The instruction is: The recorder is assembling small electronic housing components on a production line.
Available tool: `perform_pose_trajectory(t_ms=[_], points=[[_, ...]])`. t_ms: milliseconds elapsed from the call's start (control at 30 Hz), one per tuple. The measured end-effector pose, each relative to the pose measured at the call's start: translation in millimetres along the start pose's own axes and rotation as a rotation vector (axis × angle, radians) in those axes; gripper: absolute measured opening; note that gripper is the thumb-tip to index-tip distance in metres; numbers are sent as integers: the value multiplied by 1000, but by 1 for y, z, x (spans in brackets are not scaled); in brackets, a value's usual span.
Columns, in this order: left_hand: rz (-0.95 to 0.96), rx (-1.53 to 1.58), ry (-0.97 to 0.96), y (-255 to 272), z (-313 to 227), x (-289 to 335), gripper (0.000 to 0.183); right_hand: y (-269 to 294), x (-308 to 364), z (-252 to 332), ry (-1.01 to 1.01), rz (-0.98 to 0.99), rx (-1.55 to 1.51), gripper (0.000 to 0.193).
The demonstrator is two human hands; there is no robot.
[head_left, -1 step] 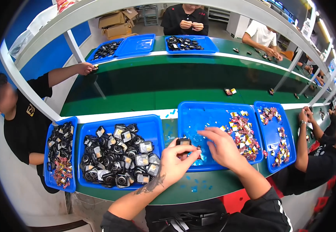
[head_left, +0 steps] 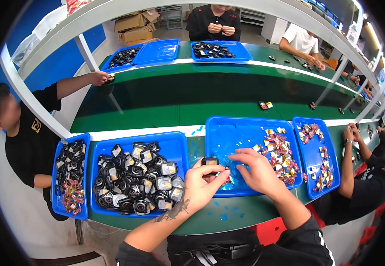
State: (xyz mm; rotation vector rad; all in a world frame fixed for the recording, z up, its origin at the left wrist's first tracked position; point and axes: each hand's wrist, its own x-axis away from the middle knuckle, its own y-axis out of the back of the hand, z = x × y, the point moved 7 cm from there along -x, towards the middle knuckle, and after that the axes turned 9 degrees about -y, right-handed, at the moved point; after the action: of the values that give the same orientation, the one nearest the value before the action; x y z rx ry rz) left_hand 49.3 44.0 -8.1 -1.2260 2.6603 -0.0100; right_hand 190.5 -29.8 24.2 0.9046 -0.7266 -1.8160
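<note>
My left hand (head_left: 202, 184) pinches a small black smartwatch case (head_left: 210, 161) between thumb and fingers, at the near left part of a blue tray (head_left: 219, 124). A small reddish part shows by the left thumb tip; whether it is joined to the case I cannot tell. Just to the right, my right hand (head_left: 259, 172) hovers above the same tray, its fingers spread and nothing visible in them. Close to that hand lies a heap of small red, yellow and white parts (head_left: 281, 155). Bits of blue film (head_left: 234, 142) are scattered over the tray's left side.
On my left a blue tray (head_left: 186, 153) is heaped with black watch cases (head_left: 132, 177); a narrower tray (head_left: 86, 150) stands beyond it. Another tray of small parts (head_left: 310, 177) sits at right. Across the green conveyor (head_left: 157, 102) co-workers handle parts; a white frame (head_left: 84, 55) rises around.
</note>
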Motion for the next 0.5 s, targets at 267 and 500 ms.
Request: perform_pose_trajectory(t_ms=[267,500], points=[[-37,3,-61,2,6,0,12,8,-2,18,-166,-74,-531,14],[165,67,-32,-8,0,-4,38,8,1,3,-237,-152,-708,12]])
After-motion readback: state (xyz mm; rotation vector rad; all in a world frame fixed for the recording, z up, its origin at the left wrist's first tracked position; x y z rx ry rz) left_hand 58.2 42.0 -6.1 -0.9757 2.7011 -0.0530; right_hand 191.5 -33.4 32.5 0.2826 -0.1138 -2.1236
